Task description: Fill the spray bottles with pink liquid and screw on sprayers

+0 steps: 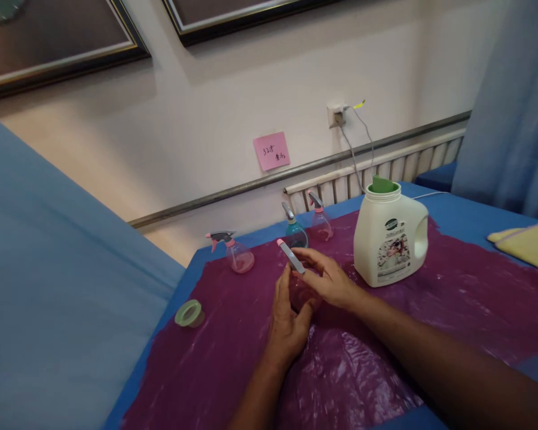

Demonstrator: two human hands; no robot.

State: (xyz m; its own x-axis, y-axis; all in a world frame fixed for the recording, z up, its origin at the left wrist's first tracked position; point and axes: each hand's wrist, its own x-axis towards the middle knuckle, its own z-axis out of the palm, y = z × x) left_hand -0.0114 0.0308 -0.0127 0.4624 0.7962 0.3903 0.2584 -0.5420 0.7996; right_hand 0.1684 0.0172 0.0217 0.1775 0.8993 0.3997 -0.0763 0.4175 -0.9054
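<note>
My left hand (pixel 287 325) wraps around the round clear body of a small spray bottle (pixel 301 291) standing on the purple plastic sheet (pixel 452 310). My right hand (pixel 329 278) grips the bottle's top, fingers closed round the grey sprayer head (pixel 290 255) with its pink nozzle tip. Just to the right stands a white detergent jug (pixel 388 239), uncapped, with a green pour spout. Its green cap (pixel 189 313) lies at the sheet's left edge.
Three more small spray bottles stand at the back: one with pink liquid (pixel 237 254), a teal one (pixel 295 230), another pinkish one (pixel 320 220). A yellow cloth (pixel 526 245) lies at far right. Blue fabric (pixel 49 286) hangs at left; wall and radiator behind.
</note>
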